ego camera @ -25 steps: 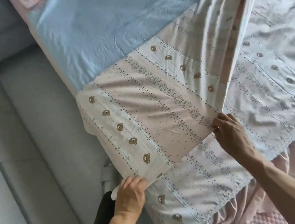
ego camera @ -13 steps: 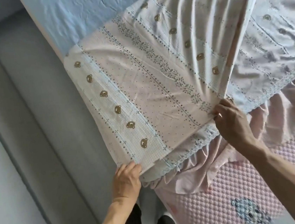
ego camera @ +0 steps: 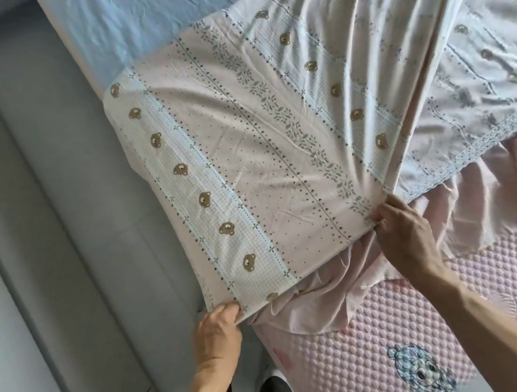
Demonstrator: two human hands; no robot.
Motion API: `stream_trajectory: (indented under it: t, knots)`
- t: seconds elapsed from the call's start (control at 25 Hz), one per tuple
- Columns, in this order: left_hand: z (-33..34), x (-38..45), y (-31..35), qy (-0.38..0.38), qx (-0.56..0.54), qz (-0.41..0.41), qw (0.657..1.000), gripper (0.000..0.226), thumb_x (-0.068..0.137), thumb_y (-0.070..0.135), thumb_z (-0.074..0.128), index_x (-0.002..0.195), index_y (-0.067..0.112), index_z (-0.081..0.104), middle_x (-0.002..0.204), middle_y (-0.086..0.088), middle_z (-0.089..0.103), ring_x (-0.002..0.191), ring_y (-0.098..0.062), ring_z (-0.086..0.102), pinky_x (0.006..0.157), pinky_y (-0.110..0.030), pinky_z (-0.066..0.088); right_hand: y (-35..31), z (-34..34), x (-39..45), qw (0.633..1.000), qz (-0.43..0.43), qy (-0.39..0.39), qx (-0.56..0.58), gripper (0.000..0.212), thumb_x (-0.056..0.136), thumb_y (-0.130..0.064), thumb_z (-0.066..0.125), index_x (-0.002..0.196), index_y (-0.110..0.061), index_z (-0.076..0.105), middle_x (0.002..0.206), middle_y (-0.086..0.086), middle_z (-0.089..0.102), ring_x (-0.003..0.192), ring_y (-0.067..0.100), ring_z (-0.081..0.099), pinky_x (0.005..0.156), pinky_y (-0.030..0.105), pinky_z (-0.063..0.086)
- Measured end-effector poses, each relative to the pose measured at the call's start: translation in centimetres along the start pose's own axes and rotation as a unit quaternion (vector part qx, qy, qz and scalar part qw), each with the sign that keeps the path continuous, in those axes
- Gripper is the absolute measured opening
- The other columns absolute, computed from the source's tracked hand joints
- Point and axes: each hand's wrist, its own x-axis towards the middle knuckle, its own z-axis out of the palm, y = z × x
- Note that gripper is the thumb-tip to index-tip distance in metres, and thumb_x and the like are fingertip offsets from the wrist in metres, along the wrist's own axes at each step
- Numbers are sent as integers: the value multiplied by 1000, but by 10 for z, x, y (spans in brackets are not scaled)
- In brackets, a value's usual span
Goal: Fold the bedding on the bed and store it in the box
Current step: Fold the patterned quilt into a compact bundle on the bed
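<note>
sheet (ego camera: 267, 169) pulled nearer, mattress (ego camera: 351, 375) exposed

I see the bed (ego camera: 351, 375) topped by a pink quilted mattress pad (ego camera: 381, 349) with a cartoon print. On it lie a pale blue sheet (ego camera: 140, 19), a pink ruffled cloth (ego camera: 484, 205), and the bear-patterned bedding (ego camera: 245, 152) spread across them.

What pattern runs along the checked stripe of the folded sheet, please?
Small brown bear faces on the sheet, in the head view.

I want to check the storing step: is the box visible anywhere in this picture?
No, only the bear-print sheet, held by the left hand and right hand, and the bed's pink quilted pad show.
</note>
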Motion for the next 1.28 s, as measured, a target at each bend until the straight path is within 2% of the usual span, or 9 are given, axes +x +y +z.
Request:
stream_trajectory:
  t: [0.12,0.2,0.28,0.4,0.56,0.72,0.92,1.08,1.28]
  knots:
    - [9,-5,-6,-76,-19,-104,991,29,72,0,70,92,21,68,92,3,72,84,-24,69,71,-34,56,5,9,0,1000,-11,0,-8,24,90,1,57,70,-12,55,103,3,66,75,22,55,64,29,38]
    - [10,-8,-13,-174,13,-88,981,37,78,9,63,110,27,62,104,6,68,96,-18,66,79,-30,55,8,19,-1,998,-31,-19,-48,15,90,-1,61,80,-8,69,104,2,67,85,26,61,68,34,48]
    - [-5,-9,-11,-249,30,-82,965,36,81,17,58,114,30,59,109,6,66,100,-16,64,82,-28,53,5,24,-4,995,-22,-49,-86,16,90,-4,62,92,-13,75,110,0,68,90,24,58,73,39,49]
    - [-60,-9,10,-164,6,-71,984,15,90,28,54,104,30,58,104,7,65,93,-12,63,79,-26,51,-25,-10,-11,994,12,-57,-96,31,88,-5,60,112,-20,73,130,0,63,109,23,54,86,40,49]
    - [-173,-8,70,-19,-72,8,997,23,94,27,54,116,30,58,111,13,65,95,-6,60,76,-18,49,-96,-111,-21,998,21,9,-53,41,87,-13,63,127,-22,63,147,4,50,132,26,47,94,45,49]
    - [-294,-22,149,75,-137,130,979,40,94,23,55,133,26,53,130,9,59,109,-4,51,93,-20,44,-158,-237,-45,993,24,120,-8,45,88,-21,63,132,-22,58,150,3,47,133,24,47,88,43,55]
    - [-400,-73,234,143,-181,252,940,67,91,23,59,152,26,31,151,6,40,135,-12,37,112,-28,29,-185,-366,-87,974,35,225,-16,57,91,-43,61,144,-26,47,155,-1,40,138,25,42,107,44,40]
    - [-430,-119,289,161,-178,312,919,71,90,24,61,153,26,27,155,2,36,138,-16,34,110,-23,24,-173,-437,-123,960,43,277,-6,67,87,-62,43,146,-31,41,159,-2,33,140,27,39,105,45,42]
    - [-384,-171,372,166,-150,350,910,79,86,28,65,154,27,24,157,-3,33,140,-22,34,113,-28,26,-94,-471,-190,949,64,307,-5,77,84,-72,35,151,-34,32,162,0,26,145,26,32,111,45,37]
